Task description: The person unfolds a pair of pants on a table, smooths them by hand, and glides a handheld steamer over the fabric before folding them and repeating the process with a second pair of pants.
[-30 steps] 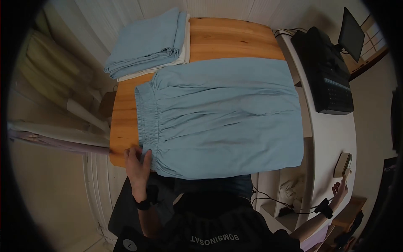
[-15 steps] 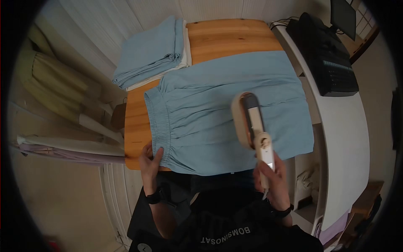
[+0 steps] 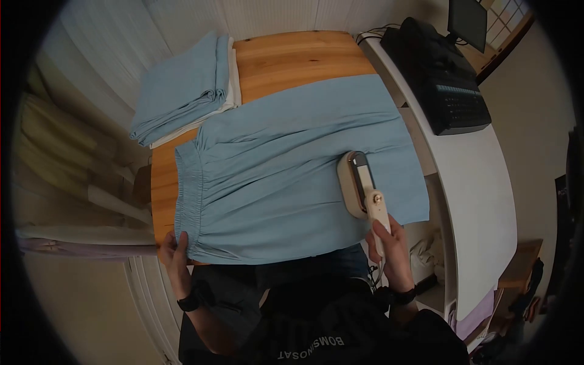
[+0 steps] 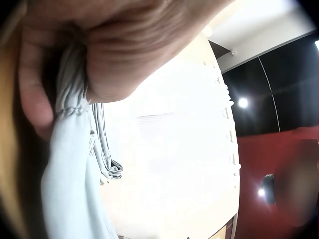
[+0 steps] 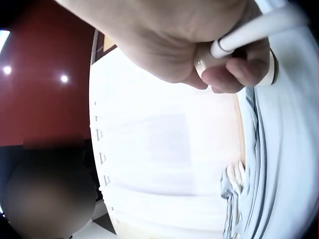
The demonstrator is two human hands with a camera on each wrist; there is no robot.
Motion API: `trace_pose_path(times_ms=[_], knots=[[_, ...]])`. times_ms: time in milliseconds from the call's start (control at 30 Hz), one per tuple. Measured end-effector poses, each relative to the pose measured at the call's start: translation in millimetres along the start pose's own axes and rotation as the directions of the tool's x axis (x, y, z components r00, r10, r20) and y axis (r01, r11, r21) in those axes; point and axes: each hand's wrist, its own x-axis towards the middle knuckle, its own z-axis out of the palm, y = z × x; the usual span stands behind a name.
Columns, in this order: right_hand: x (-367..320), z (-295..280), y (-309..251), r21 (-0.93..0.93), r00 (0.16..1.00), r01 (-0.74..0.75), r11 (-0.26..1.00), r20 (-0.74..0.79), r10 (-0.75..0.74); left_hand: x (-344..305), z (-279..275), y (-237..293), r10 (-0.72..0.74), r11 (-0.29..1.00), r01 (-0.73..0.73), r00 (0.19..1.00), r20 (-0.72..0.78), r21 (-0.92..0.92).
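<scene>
A light blue garment with a gathered elastic waistband lies across the wooden table. At the near corner of the waistband, the left hand pinches the fabric; in the left wrist view the left hand has the gathered cloth between thumb and fingers. A cream handheld iron is on or just over the garment's near right part; contact cannot be told. The right hand grips its handle, and in the right wrist view the right hand has its fingers curled round the handle, by a white cord.
Folded blue and white cloths are stacked at the table's back left. On the right stands a white counter with a black machine and a screen. Curtains and hanging garments are at the left.
The right hand has brought the iron from the white counter to the garment, then slightly lower over it. The left hand still pinches the waistband corner. The head view has shifted.
</scene>
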Motion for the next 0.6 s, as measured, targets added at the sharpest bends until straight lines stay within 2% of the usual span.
trace_pose_path(times_ms=[100, 133, 200, 233, 300, 367, 400, 467, 533, 567, 600], knots=[[21.3, -49.6, -7.5, 0.074, 0.944, 0.193, 0.978, -0.285, -0.165, 0.2, -14.3, -7.9, -0.056, 0.998, 0.055, 0.998, 0.031, 0.041], [26.0, -56.1, -13.3, 0.033, 0.928, 0.212, 0.977, -0.321, -0.191, 6.2, -22.3, -20.6, -0.052, 0.998, 0.05, 0.998, 0.031, 0.042], [29.7, -49.6, -24.8, -0.107, 0.895, 0.232, 0.967, -0.366, -0.255, 19.0, -32.6, -42.0, 0.128, 0.962, -0.156, 0.983, 0.134, 0.223], [27.2, -40.4, -26.4, -0.103, 0.898, 0.237, 0.966, -0.355, -0.258, 22.1, -32.4, -42.5, 0.136, 0.961, -0.161, 0.983, 0.123, 0.223], [21.2, -13.6, -30.0, 0.003, 0.952, 0.225, 0.974, -0.213, -0.219, 30.8, -16.5, -19.5, 0.057, 0.963, -0.088, 0.99, 0.127, 0.256], [14.3, 34.3, -29.7, -0.077, 0.982, 0.19, 0.979, -0.005, -0.191, 52.3, -2.7, 8.5, -0.061, 0.95, 0.011, 0.987, 0.151, 0.311], [13.0, 57.7, -25.5, -0.117, 0.978, 0.19, 0.975, 0.108, -0.177, 60.1, 9.0, 19.6, -0.054, 0.948, 0.007, 0.989, 0.139, 0.317], [17.6, 104.7, -14.9, -0.089, 0.922, 0.159, 0.983, 0.37, -0.116, 75.6, 31.7, 32.3, 0.055, 0.988, -0.077, 0.985, 0.161, 0.133], [33.4, 144.5, -1.0, -0.079, 0.813, 0.037, 0.996, 0.582, 0.016, 101.5, 36.5, 20.4, 0.099, 0.987, -0.12, 0.978, 0.182, 0.107], [40.9, 157.3, 9.2, -0.067, 0.809, 0.047, 0.997, 0.588, 0.002, 114.8, 37.3, 13.7, 0.129, 0.986, -0.147, 0.971, 0.202, 0.076], [48.2, 169.0, 19.0, -0.074, 0.766, -0.02, 0.997, 0.64, 0.063, 122.4, 31.8, 15.5, 0.103, 0.976, -0.156, 0.945, 0.31, 0.152]])
